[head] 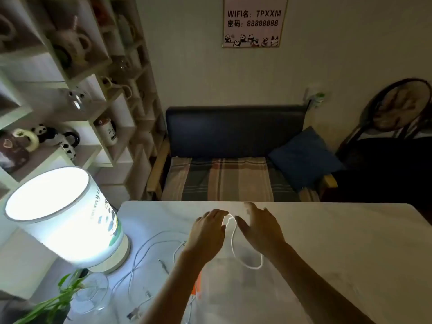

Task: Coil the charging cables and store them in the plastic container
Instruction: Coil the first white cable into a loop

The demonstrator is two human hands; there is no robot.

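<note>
Both hands are hovering over the pale bench (pixel 327 242), the left hand (pixel 207 232) pinching the white cable (pixel 233 244) loop's top with curled fingers while the right hand (pixel 259 228) is spreading its fingers apart beside it.

place: small café or guesthouse lounge | signs: WiFi password poster (pixel 255 21) on wall | cubby shelf (pixel 70 90) of panda mugs | cushioned bench (pixel 233 157) | marble-look table (pixel 327 242) | lit table lamp (pixel 67 220)
</note>
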